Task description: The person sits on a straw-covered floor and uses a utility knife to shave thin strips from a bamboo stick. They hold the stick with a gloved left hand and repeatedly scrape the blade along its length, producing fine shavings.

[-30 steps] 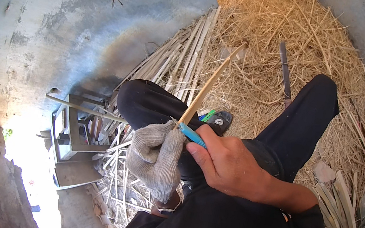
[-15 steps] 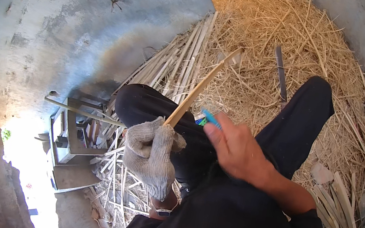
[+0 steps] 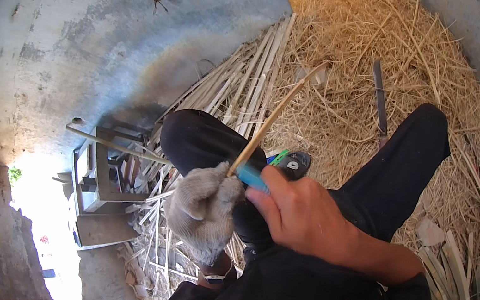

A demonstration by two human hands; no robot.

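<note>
My left hand [image 3: 202,207], in a grey knit glove, is closed around the lower end of a thin bamboo strip [image 3: 275,114]. The strip slants up and away over my bent left leg, its far end bowing to the right. In my bare right hand [image 3: 306,212] a small blue tool [image 3: 253,178] is gripped between thumb and fingers. It touches or nearly touches the strip just above the glove. Blur hides its exact kind and any blade.
A long dark-bladed knife [image 3: 380,94] lies on the heaped straw-like shavings [image 3: 355,26] ahead. Long strips [image 3: 259,76] lie along the left wall [image 3: 115,19]; more strips [image 3: 450,270] are at right. A wooden frame [image 3: 97,166] stands left. A dark object [image 3: 294,165] sits between my legs.
My right hand has moved left and slightly down, bringing the blue tool to the strip beside the glove. The strip now bows more. The whole view has shifted slightly.
</note>
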